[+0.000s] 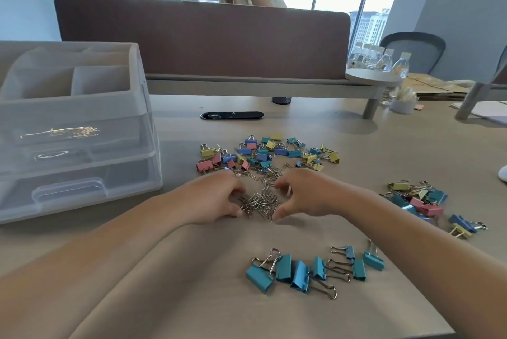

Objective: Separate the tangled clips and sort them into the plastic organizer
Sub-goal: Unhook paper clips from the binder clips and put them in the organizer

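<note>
A tangle of silver paper clips (260, 203) lies on the desk between my hands. My left hand (216, 197) curls round its left side, fingers and thumb in the clips. My right hand (299, 194) cups the right side, thumb and fingertips touching the clips. Behind them spreads a heap of small coloured binder clips (263, 152). A row of large teal binder clips (307, 270) lies near me. Another mixed pile of binder clips (428, 201) sits to the right. The clear plastic organizer (82, 168) with drawers stands at the left; some paper clips show through its upper drawer.
A brown desk divider (203, 39) runs across the back, with a person bent over behind it. A black cable slot (231, 115) sits in the desk. Water bottles (384, 60) stand on a round shelf at the right, with a white cup beneath.
</note>
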`<action>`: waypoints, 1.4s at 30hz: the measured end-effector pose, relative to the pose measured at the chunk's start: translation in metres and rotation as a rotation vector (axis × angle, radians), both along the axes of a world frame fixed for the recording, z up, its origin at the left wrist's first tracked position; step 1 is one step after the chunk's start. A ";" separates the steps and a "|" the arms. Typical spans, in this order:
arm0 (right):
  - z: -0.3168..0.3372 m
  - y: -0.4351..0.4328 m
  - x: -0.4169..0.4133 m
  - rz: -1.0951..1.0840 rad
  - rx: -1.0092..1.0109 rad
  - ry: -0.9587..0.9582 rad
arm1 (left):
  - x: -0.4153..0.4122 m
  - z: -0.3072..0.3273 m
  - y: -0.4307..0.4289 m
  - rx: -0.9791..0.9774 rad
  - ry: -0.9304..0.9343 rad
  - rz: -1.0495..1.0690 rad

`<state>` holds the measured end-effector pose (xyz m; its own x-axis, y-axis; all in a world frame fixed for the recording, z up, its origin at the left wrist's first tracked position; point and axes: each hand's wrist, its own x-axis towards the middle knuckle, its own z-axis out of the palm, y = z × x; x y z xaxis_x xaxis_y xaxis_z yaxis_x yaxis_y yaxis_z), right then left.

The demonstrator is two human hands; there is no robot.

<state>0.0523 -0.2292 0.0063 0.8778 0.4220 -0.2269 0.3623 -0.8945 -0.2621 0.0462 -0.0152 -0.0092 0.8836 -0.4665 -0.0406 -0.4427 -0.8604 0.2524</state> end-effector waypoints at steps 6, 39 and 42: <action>0.000 0.018 0.006 -0.006 -0.051 -0.018 | 0.003 -0.007 -0.012 -0.132 0.000 -0.016; -0.004 0.030 -0.009 -0.059 0.040 -0.157 | 0.000 -0.004 -0.024 -0.136 -0.057 0.087; -0.003 0.030 -0.007 -0.063 0.049 -0.122 | 0.001 -0.003 -0.023 -0.149 -0.031 0.096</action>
<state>0.0451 -0.1994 0.0036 0.9226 0.3732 -0.0979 0.3376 -0.9037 -0.2632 0.0473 -0.0382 -0.0127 0.9243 -0.3784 0.0504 -0.3694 -0.8532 0.3683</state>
